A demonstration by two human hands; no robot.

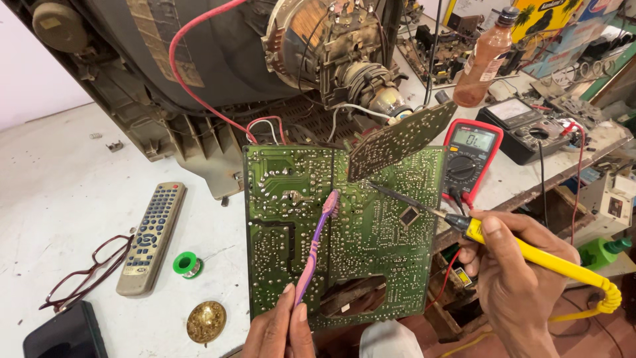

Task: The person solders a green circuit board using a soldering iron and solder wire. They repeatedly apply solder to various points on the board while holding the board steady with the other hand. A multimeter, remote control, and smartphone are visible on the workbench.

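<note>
1. At the near edge of the white table point(59, 179), a green circuit board point(344, 232) stands tilted with its solder side up, leaning back toward the open rear of an old tube television point(218, 59).
2. The left hand point(278, 328) has its grip closed around the lower handle of a purple and pink toothbrush point(317, 245), whose bristle head rests on the board left of centre.
3. The right hand point(510, 272) grips a yellow-handled soldering iron point(530, 255) like a pen; its dark tip reaches onto the board near a small square component on the right half.
4. A smaller board point(397, 139) hangs over the top right corner of the big one, still wired to the tube neck.
5. To do this well, the person would likely keep the iron tip on one joint only, briefly, so nearby pads are not bridged.
6. The brush should probably stay clear of the hot tip, since plastic bristles would melt; brushing belongs on cooled joints.
7. The coiled yellow cord point(606, 298) hangs off the table edge and could tug the iron, so slack matters.
8. A red multimeter point(469, 159) lies just right of the board, a remote control point(151, 237), a green solder spool point(187, 264), a round brass tin point(206, 321) and spectacles point(89, 270) to its left.
</note>
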